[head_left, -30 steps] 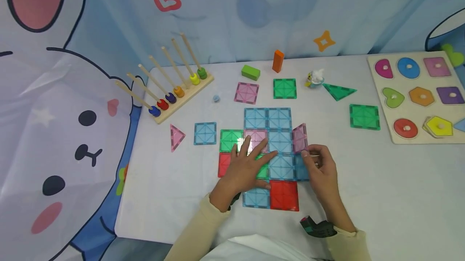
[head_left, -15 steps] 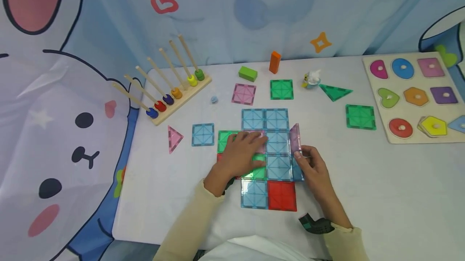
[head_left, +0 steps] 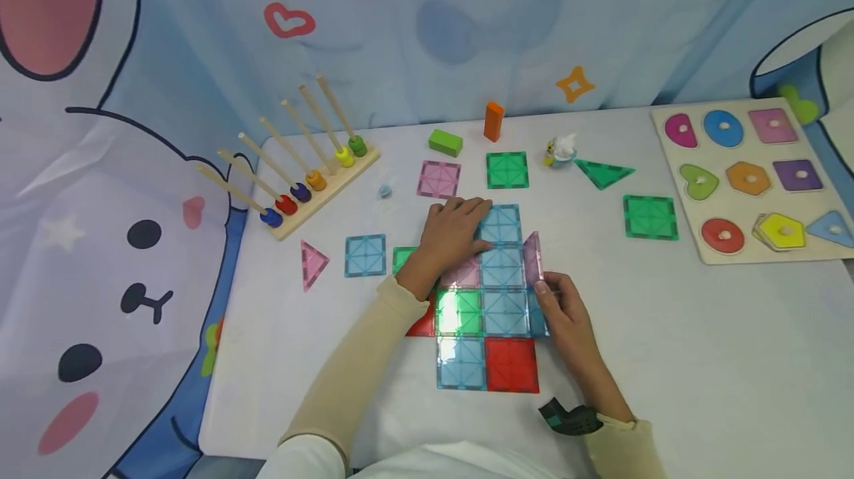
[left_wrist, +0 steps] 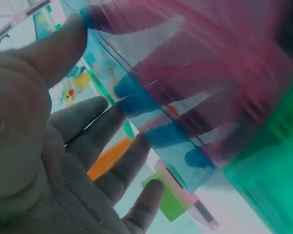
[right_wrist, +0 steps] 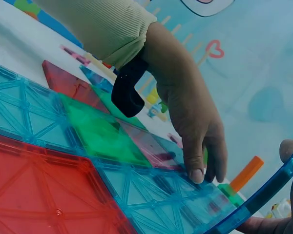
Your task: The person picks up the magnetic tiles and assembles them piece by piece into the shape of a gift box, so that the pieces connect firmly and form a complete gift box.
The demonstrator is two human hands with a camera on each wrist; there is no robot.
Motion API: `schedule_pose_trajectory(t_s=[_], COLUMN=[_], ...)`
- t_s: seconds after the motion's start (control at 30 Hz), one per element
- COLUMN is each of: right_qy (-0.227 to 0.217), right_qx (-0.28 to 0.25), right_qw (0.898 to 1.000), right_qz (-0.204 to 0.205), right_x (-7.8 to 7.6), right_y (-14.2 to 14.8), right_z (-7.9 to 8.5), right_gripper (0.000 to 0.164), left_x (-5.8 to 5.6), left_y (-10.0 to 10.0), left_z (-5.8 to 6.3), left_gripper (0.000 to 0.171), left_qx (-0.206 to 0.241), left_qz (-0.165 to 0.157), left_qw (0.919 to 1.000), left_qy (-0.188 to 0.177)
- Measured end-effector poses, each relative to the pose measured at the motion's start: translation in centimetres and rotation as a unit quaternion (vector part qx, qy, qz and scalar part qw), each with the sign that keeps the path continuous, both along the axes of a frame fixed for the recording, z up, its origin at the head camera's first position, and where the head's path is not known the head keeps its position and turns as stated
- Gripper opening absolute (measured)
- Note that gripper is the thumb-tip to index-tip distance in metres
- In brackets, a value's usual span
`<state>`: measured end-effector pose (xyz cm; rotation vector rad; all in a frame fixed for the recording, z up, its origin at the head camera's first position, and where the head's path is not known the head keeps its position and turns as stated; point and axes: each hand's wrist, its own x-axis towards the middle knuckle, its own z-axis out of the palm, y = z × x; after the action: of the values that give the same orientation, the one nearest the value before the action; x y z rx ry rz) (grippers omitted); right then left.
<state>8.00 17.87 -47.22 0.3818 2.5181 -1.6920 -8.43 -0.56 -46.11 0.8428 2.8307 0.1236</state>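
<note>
A flat sheet of joined magnetic tiles lies on the table, with blue tiles (head_left: 505,312), a green tile (head_left: 458,312), a pink tile (head_left: 463,273) and a red tile (head_left: 511,365). My left hand (head_left: 454,230) rests its fingertips on the sheet's far blue tiles, and its forearm hides part of the left side. In the left wrist view, thumb and fingers are spread against a blue strip. Along the sheet's right edge, a raised pink tile (head_left: 532,256) and a raised blue tile (right_wrist: 263,200) stand up steeply. My right hand (head_left: 567,308) pinches the blue one near their joint.
Loose tiles lie around: pink triangle (head_left: 312,265), blue square (head_left: 365,255), pink square (head_left: 438,179), green squares (head_left: 507,170), green triangle (head_left: 603,173). Behind are a bead rack (head_left: 327,193), a green block (head_left: 445,142), an orange block (head_left: 493,121) and a small figurine (head_left: 561,150). A shape puzzle (head_left: 707,238) lies right.
My left hand has slid from the sheet's middle to its far blue tiles. The right-edge tiles have tipped up more steeply with my right hand holding on. The head view has shifted slightly.
</note>
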Motion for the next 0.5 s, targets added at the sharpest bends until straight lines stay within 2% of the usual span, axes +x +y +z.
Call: schedule_pose_trajectory(t_s=[0.13, 0.27, 0.37, 0.5], right_qy=[0.011, 0.017, 0.015, 0.011], right_qx=[-0.006, -0.002, 0.003, 0.007], right_qw=[1.0, 1.0, 1.0, 1.0], right_qz=[0.005, 0.007, 0.007, 0.004], right_x=[-0.1, -0.1, -0.1, -0.2], right_y=[-0.1, 0.0, 0.0, 0.1], right_z=[0.0, 0.1, 0.0, -0.1], right_gripper=[0.043, 0.042, 0.042, 0.042], left_x=[-0.1, 0.4, 1.3, 3.1], left_y=[0.2, 0.0, -0.4, -1.1], left_z=[-0.2, 0.6, 1.5, 2.7], left_gripper=[0.08, 0.075, 0.069, 0.063], left_qx=[0.024, 0.056, 0.072, 0.103], left_qz=[0.0, -0.016, -0.025, -0.042], left_qw=[0.9992, 0.9957, 0.9927, 0.9869], left_qy=[0.033, 0.073, 0.094, 0.117])
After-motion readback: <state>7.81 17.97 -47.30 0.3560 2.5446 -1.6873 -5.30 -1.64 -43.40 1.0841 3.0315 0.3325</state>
